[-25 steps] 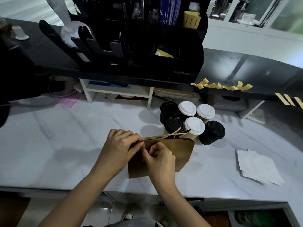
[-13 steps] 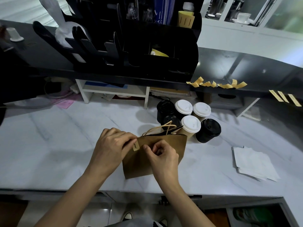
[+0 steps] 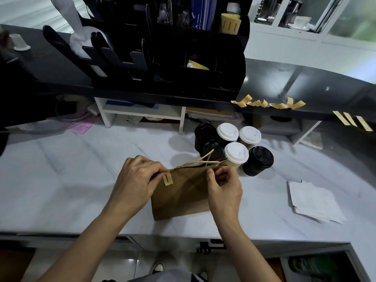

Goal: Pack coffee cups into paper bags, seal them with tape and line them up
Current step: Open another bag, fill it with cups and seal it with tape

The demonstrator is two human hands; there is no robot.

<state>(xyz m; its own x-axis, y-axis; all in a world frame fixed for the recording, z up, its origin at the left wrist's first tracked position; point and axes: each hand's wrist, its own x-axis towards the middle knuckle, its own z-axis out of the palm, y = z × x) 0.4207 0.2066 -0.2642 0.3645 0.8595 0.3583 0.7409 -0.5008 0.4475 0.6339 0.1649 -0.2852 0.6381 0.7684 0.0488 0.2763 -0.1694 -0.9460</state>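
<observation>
Head view, looking down on white marble-patterned desk (image 3: 61, 180). Brown kraft paper bag with twisted paper handles (image 3: 183, 196) standing near front edge of desk, centre of frame, top edge folded together, handles (image 3: 201, 160) sticking up behind fold. Small tan tape strip with dark print (image 3: 168, 179) stuck over top edge at bag's left corner, hanging down front face. Left hand (image 3: 136, 180) at bag's upper left corner, fingers curled, pinching folded top just beside tape strip. Right hand (image 3: 223, 188) at upper right of bag top, thumb and fingers curled, pinching folded edge. Both forearms entering from bottom of frame.

Cluster of six lidded paper coffee cups (image 3: 234, 147) just behind bag, touching one another: three with black lids, three with white lids; nearest black-lid cup partly hidden by bag handles. Contents of bag not visible.

Stack of white paper sheets (image 3: 313, 202) lying flat on desk, right of bag, well apart from it. Row of loose tan tape strips (image 3: 268, 103) stuck along edge of dark raised counter shelf (image 3: 305, 88) behind cups; three more strips (image 3: 354, 123) further right on same edge. Black divided organiser rack (image 3: 166, 49) on shelf, upper centre. White low shelf unit (image 3: 142, 112) under it, left of cups. Pink paper slip (image 3: 81, 127) at far left back of desk.
</observation>
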